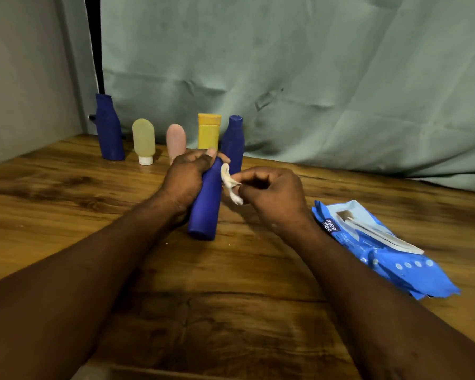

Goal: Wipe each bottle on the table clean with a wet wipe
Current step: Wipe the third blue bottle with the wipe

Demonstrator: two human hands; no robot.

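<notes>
My left hand (188,176) grips the upper part of a dark blue bottle (205,209), which stands tilted with its base on the wooden table (66,204). My right hand (269,192) pinches a crumpled white wet wipe (229,185) just to the right of that bottle. Along the back of the table stand a tall blue bottle (109,127), a pale green tube (144,141) on a white cap, a pink tube (176,139), a yellow tube (208,131) and another blue bottle (233,144).
A blue pack of wet wipes (379,245) lies on the table to the right of my right arm, its flap open. A pale green cloth (313,78) hangs behind the table, and a grey wall (25,78) closes the left side.
</notes>
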